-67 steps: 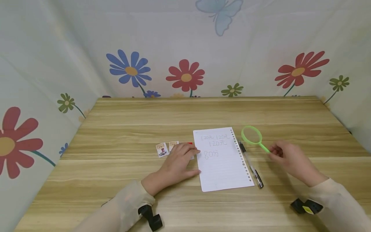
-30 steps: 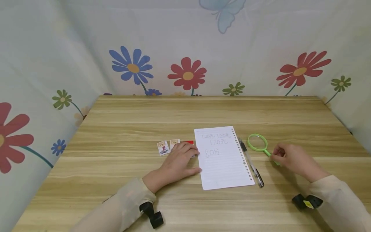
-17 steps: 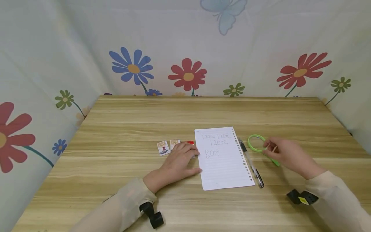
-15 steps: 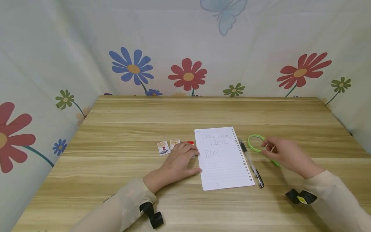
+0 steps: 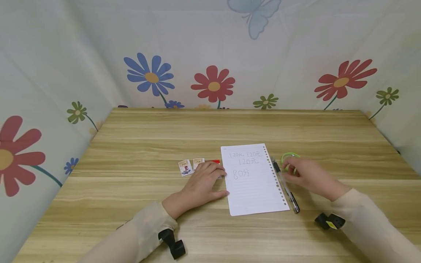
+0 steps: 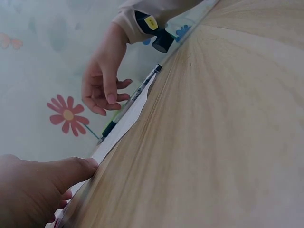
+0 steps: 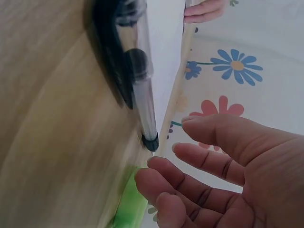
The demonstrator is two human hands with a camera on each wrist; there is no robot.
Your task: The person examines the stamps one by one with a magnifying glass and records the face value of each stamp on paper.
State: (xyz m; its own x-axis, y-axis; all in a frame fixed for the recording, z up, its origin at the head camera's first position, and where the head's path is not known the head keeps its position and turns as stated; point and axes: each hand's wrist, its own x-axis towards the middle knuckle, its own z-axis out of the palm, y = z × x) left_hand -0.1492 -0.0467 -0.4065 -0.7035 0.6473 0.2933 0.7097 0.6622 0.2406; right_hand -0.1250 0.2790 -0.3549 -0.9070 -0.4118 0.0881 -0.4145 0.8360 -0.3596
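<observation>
My left hand (image 5: pixel 200 184) lies with fingertips and thumb at the left edge of a lined, punched sheet of paper (image 5: pixel 254 195) bearing pencil-like writing. It partly covers small stamp-like pictures beneath the fingers. Right of the sheet, along its holes, is a clear pen with black ends (image 5: pixel 287 190). My right hand (image 5: pixel 310 177) hovers just beside the pen, over a green magnifying glass (image 5: pixel 290 154), whose handle it hides in the head view. In the right wrist view, the right hand's loosely bent fingers (image 7: pixel 166 178) hold nothing; the green handle (image 7: pixel 130 202) lies on the table.
Two stamp-like pictures (image 5: pixel 185 168) show left of the left hand, and a red-edged piece (image 5: pixel 215 161) sticks out behind its fingers. The wood-grain table (image 5: pixel 158 128) reaches back to a flower-printed cloth (image 5: pixel 283 47), which also hangs at both sides.
The right hand drew the magnifying glass to the right and nearer, let go of it, then moved left over it towards the pen. My left hand stays in place.
</observation>
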